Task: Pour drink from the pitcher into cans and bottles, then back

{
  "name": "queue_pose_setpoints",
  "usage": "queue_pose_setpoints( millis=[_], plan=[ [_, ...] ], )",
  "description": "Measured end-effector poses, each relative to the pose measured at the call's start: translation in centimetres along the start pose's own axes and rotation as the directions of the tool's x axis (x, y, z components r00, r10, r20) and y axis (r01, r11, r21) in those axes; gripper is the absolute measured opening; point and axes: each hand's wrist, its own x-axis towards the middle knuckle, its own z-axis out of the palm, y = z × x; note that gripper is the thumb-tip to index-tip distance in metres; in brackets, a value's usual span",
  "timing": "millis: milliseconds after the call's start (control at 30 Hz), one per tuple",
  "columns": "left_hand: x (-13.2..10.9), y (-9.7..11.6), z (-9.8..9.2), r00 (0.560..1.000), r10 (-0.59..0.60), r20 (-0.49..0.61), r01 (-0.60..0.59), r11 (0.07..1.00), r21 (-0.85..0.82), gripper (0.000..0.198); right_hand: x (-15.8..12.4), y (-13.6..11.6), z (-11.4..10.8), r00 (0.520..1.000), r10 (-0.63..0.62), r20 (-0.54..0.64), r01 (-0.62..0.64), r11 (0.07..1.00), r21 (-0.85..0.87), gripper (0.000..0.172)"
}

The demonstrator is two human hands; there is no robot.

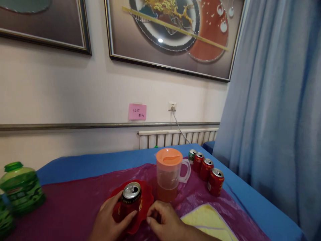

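My left hand (110, 212) is wrapped round a dark red drink can (129, 204) with a black band below its silver top. The can is upright, and its mouth is open. Under and around it shows a red plate (147, 197) with a scalloped rim; whether the can touches it is hidden. My right hand (164, 219) is at the plate's right edge, fingers curled and thumb near the forefinger; anything between them is too small to tell. Just beyond stands a clear plastic pitcher (167, 180) with an orange lid and reddish-brown liquid inside.
Several opened cans, including a red can (215, 182) and a green can (192, 156), line the right side. A folded yellow cloth (209, 221) lies at front right. Green bottles, one a large bottle (22, 190), stand left. Purple plastic sheeting (67, 204) covers the blue table (82, 165).
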Motion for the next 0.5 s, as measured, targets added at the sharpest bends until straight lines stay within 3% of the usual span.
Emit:
queue_pose_setpoints(
  millis=[500],
  plan=[
    [-0.5, 2.1, -0.5, 1.0, 0.024, 0.017, -0.023, 0.998, -0.065, 0.068, -0.8, -0.5, -0.4, 0.969, -0.211, -0.127, 0.203, 0.976, -0.073, 0.022]
  ],
)
